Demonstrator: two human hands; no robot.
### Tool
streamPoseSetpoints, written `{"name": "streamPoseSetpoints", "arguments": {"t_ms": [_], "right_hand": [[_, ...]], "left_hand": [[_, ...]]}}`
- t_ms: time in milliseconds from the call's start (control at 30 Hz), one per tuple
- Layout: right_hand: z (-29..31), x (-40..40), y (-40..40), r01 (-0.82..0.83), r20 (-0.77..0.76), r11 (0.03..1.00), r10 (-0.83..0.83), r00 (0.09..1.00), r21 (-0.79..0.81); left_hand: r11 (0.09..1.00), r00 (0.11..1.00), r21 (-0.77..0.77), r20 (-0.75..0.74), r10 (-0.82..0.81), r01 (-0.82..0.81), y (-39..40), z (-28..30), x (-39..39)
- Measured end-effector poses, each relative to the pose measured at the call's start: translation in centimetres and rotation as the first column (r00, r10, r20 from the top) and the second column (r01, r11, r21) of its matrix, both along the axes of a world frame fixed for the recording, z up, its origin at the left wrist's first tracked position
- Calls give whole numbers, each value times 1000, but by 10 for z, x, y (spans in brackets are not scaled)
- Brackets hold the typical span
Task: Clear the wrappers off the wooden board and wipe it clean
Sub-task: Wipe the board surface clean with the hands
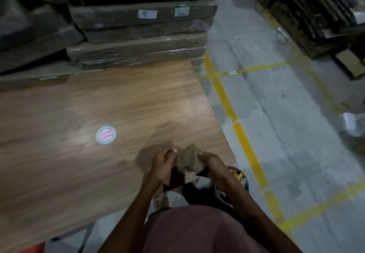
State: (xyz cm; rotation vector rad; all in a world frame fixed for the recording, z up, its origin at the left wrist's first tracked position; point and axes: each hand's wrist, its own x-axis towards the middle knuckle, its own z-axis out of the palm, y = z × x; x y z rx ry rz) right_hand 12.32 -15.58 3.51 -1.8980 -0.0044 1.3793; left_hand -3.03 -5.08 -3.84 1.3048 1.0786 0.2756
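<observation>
Over the near right corner of the large wood-grain board, both hands are working a crumpled brownish wrapper or cloth, which is being held just above the board's surface; the left hand is pinching its left side with curled fingers and the right hand is gripping its right side, so neither is free. Whether this bundle is packing paper or a wiping rag is hard to tell in the blur. A round teal sticker with red lettering is lying flat near the middle of the board, well apart from the hands. Beside the board's right corner, a dark round bin holding pale scraps is standing on the grey concrete floor. The likely trouble is that a loose tail of the bundle, hanging below the hands, is dangling past the board's near edge and could tear off and miss the bin. Wiping could also skip the sticker, which is probably needing a fingernail under its rim rather than a rub
</observation>
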Motion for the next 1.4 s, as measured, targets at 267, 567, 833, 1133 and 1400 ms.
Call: {"name": "streamPoseSetpoints", "arguments": {"t_ms": [267,567,833,1133,1400], "right_hand": [[13,-22,20,-126,-16,989,127,992,73],[31,-73,22,-546,174,777,519,837,314],[26,-153,13,-652,160,643,652,741,402],[38,-263,31,-669,101,582,716,691,462],[29,-411,65,-768,369,438,692,620,468]], "left_hand": [[962,976,-231,126,177,-144,-21,62,-41],[891,888,10,99,450,-453,-62,92,-99],[732,726,-161,103,680,-662,-126,102,-176],[528,504,-131,176,845,-839,-143,104,-270],[289,278,-98,115,954,-952,-125,104,-395]]}}
